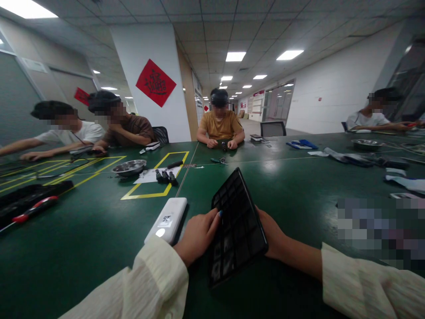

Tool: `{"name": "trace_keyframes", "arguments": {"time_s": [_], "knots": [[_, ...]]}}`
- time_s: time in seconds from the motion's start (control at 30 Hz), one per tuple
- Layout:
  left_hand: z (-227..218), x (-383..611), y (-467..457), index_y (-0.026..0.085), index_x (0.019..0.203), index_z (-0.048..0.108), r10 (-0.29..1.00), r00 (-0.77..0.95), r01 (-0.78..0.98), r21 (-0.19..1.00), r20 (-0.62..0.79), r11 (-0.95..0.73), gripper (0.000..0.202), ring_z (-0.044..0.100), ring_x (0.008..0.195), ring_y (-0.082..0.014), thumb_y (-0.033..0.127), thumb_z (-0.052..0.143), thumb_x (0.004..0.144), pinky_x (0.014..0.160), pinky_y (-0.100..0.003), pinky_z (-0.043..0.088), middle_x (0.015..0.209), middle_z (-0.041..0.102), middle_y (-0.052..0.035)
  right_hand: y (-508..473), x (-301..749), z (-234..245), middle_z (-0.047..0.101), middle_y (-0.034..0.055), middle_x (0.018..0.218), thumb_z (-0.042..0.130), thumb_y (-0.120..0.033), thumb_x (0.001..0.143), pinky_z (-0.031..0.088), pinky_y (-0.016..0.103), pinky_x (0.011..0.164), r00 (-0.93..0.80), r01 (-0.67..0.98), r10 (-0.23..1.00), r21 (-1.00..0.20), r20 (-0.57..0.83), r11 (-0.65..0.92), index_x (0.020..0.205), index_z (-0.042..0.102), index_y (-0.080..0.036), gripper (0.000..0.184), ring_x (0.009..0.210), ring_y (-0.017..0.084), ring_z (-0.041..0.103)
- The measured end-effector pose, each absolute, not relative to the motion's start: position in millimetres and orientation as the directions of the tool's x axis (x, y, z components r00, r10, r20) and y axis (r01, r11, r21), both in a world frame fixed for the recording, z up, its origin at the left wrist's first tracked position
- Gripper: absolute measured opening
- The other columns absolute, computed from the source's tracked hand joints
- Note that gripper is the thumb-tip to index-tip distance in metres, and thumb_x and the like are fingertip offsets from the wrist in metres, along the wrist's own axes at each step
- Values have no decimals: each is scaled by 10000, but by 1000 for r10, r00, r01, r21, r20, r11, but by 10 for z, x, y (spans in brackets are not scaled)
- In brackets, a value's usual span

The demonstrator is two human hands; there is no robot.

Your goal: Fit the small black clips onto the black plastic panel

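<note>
We hold one tilted tablet [237, 230] over the counter [305, 195], right hand [272, 231] closed on its edge; half-curled left hand [200, 230] touches its screen, grip unclear; one white power bank [170, 217] lies left of it.

Both forearms [300, 257] reach in from the near side, left hand [199, 230] angled far-right, right hand [271, 230] turned left, its fingertips hidden

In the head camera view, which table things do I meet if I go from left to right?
Screwdriver, metal bowl, white device, black tablet, second metal bowl.
</note>
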State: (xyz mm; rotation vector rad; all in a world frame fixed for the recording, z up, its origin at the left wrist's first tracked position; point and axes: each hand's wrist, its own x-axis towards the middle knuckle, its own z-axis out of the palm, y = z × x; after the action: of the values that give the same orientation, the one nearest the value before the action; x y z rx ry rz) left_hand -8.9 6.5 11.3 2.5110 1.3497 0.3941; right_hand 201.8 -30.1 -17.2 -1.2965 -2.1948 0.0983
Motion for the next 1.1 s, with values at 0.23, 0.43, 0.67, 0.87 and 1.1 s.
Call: {"name": "trace_keyframes", "arguments": {"time_s": [0.23,0.43,0.67,0.87,1.1], "knots": [[60,-73,79,176,775,544,882,458,744,496,108,-447,457,585,652,-171,423,195,936,594,-247,380,717,622,-39,-330,1992,-88,509,82,1005,582,-342,700,460,329,690,-330,781,838,-372,435,501,1201,484,-201,530,798,190,543],[91,-93,76,207,892,503,862,494,779,381,117,-498,326,595,641,-170,378,229,940,575,-237,358,720,625,-22,-321,2004,-76,503,83,1011,569,-388,696,426,341,678,-349,808,831,-309,434,501,1181,502,-206,523,786,194,526],[115,-121,42,185,920,497,822,553,778,266,140,-569,352,601,700,-191,347,185,937,646,-267,383,764,623,-53,-307,2013,-68,526,102,1011,507,-453,740,373,346,656,-392,848,828,-192,402,494,1163,508,-191,497,783,209,518],[96,-103,65,175,882,540,830,540,738,398,137,-546,408,594,713,-185,369,184,934,653,-261,394,784,629,-57,-297,2033,-62,528,92,1030,541,-441,734,365,332,680,-372,853,837,-208,403,479,1180,502,-201,508,788,193,515],[44,-101,102,169,692,556,844,526,732,450,104,-512,520,545,593,-173,417,158,917,575,-256,362,646,587,-49,-312,2033,-100,521,88,1039,555,-432,716,367,325,682,-354,855,836,-219,419,471,1175,509,-198,517,788,189,510]]}}
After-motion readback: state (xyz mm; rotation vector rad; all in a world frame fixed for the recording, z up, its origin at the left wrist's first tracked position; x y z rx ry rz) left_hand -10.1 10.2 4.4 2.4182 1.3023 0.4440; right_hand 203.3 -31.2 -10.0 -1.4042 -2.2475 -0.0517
